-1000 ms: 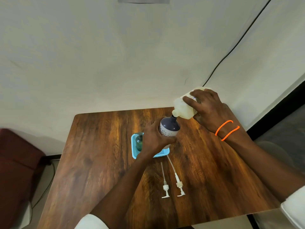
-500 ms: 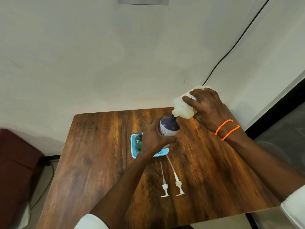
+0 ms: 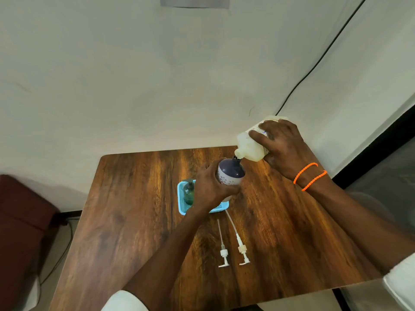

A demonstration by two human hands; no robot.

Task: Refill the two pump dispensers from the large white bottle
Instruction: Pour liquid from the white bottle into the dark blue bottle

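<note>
My right hand grips the large white bottle, tipped down to the left with its spout at the open neck of a purple-topped dispenser. My left hand is wrapped around that dispenser, holding it above the blue tray. A small green dispenser with a dark pump stands in the tray's left side. Two white pump heads with long tubes, one left and one right, lie on the table in front of the tray.
The wooden table stands against a white wall. A black cable runs down the wall behind the bottle. A dark red seat sits left of the table, with a cable on the floor beside it.
Hardly anything differs: both hands keep the same grip, and the white bottle stays tipped over the purple-topped dispenser's neck.
</note>
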